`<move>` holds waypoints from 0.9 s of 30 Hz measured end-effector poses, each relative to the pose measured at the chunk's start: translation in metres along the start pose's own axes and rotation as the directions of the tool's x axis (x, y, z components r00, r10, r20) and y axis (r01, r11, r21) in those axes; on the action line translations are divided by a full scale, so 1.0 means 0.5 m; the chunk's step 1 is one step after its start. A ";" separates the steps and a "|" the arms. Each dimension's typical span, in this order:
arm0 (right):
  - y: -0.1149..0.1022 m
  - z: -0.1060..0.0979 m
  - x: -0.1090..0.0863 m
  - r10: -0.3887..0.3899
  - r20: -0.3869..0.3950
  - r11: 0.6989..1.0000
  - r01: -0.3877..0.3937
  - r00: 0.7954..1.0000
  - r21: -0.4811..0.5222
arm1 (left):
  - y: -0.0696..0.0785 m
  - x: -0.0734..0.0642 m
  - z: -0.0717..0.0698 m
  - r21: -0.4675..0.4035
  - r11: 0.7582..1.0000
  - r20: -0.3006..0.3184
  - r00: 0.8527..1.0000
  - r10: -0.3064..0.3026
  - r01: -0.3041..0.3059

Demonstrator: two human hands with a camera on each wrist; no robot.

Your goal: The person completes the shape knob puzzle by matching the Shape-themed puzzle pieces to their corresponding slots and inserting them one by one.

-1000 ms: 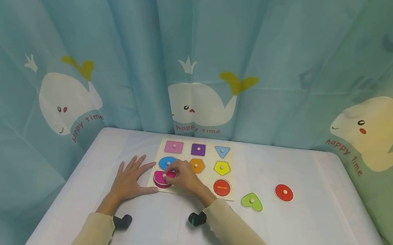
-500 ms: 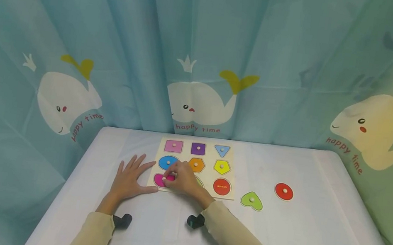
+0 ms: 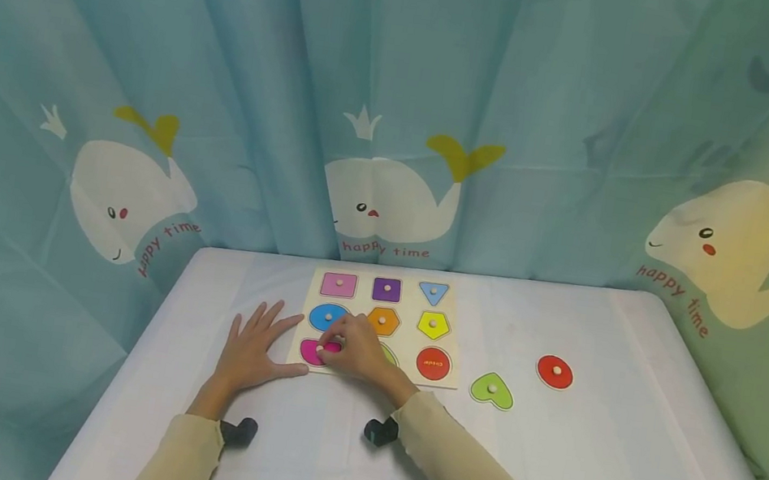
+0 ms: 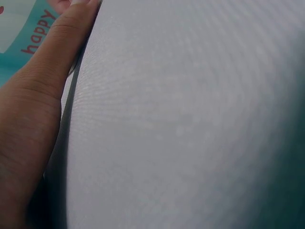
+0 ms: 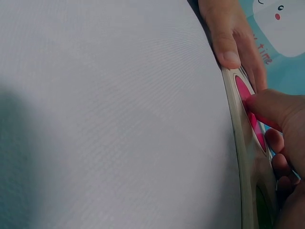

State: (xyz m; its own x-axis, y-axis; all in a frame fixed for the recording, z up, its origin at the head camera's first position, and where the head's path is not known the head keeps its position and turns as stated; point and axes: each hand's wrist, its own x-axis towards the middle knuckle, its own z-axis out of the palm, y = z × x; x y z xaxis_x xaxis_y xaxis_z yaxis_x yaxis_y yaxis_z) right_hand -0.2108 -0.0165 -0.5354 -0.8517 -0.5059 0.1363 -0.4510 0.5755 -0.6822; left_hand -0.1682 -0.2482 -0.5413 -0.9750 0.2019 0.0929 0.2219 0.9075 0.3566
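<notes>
A pale wooden peg puzzle board [image 3: 403,367] lies on the table with coloured shapes. At its near left corner, a magenta half-round puzzle piece [image 3: 308,352] lies level in its slot, and the thumb and fingers of my right hand [image 3: 360,351] pinch its small knob. In the right wrist view the thumb is right at the magenta piece [image 5: 242,88]. My left hand [image 3: 251,351] rests with spread fingers along the board's left edge, thumb at the near corner. Part of a green slot shows from behind my right hand.
Right of the board lie a green heart piece [image 3: 492,390] and a red round piece [image 3: 554,371], both with knobs. A red slot [image 3: 433,364] with printed lettering is at the board's near right. Behind the table hangs a blue whale-print curtain [image 3: 543,213].
The magenta piece, tilted and overhanging its slot a second ago, now lies level in it. My right hand keeps its pinch; my left hand stays in place.
</notes>
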 end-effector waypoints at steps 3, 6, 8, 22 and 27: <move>0.001 -0.001 0.000 -0.005 0.000 1.000 0.005 1.000 0.004 | -0.001 0.000 0.001 0.001 1.000 0.002 1.000 0.001 -0.001; 0.002 -0.001 0.000 -0.009 -0.002 1.000 0.009 1.000 0.004 | -0.001 0.001 0.002 -0.002 1.000 0.002 1.000 0.000 0.000; 0.003 -0.001 0.001 -0.012 -0.004 1.000 0.012 1.000 0.003 | -0.001 0.001 0.002 -0.003 1.000 0.001 1.000 0.000 0.000; 0.009 0.001 0.001 -0.050 -0.002 0.999 0.050 0.999 0.001 | -0.006 0.002 0.007 0.007 1.000 -0.010 1.000 0.001 -0.001; 0.013 0.004 0.002 -0.065 -0.005 0.998 0.065 0.998 -0.007 | -0.007 0.001 0.007 0.013 1.000 -0.014 1.000 0.001 -0.001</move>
State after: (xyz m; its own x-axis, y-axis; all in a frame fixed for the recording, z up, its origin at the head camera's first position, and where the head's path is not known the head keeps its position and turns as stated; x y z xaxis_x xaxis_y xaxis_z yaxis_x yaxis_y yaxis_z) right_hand -0.2142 -0.0145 -0.5409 -0.8221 -0.5389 0.1838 -0.5071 0.5463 -0.6666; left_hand -0.1695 -0.2501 -0.5460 -0.9744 0.1980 0.1065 0.2229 0.9120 0.3444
